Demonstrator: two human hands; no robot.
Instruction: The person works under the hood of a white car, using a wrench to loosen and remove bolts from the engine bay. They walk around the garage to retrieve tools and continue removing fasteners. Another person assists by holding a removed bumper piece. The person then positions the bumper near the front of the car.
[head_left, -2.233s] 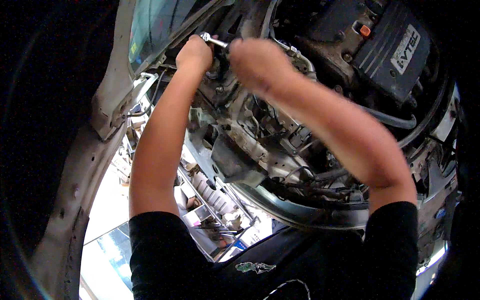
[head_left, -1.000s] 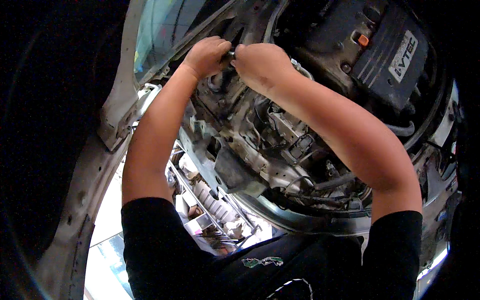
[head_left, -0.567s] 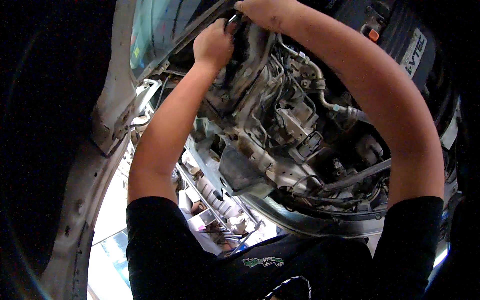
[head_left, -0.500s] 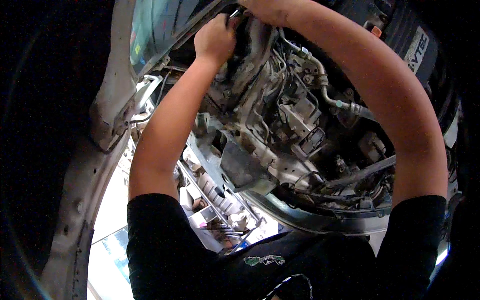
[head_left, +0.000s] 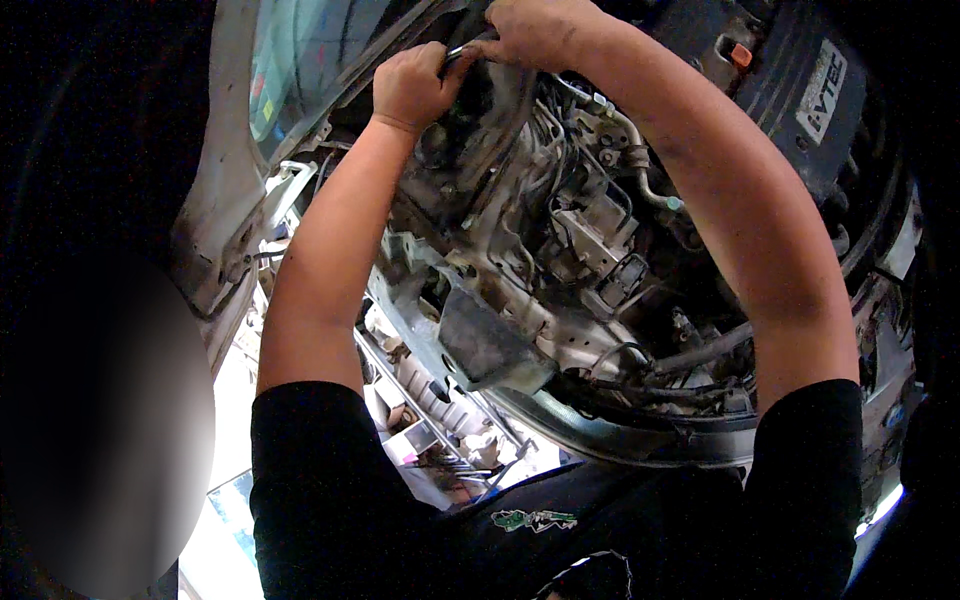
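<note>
Both my arms reach up over the engine bay of a car with its bonnet raised. My left hand (head_left: 412,88) is closed in a fist round a shiny metal tool (head_left: 456,53), of which only a short bar shows; its exact kind is hidden. My right hand (head_left: 540,36) is bent in from the right at the top edge. Its fingers are curled, and one fingertip meets the tool's exposed end. What else those fingers grip cannot be made out. Both hands are near the base of the windscreen (head_left: 300,60), above a dark recess beside the engine.
Below my arms lie pipes and wiring (head_left: 630,135), a metal bracketed unit (head_left: 595,240) and a grey plastic panel (head_left: 490,345). A black engine cover (head_left: 790,90) is at upper right. A pale body panel edge (head_left: 225,180) runs down the left; a blurred oval (head_left: 110,430) covers the lower left.
My right hand has come lower and further into view, its finger now at the tool's end. My left hand is slightly lower and more to the left. The blurred oval has appeared.
</note>
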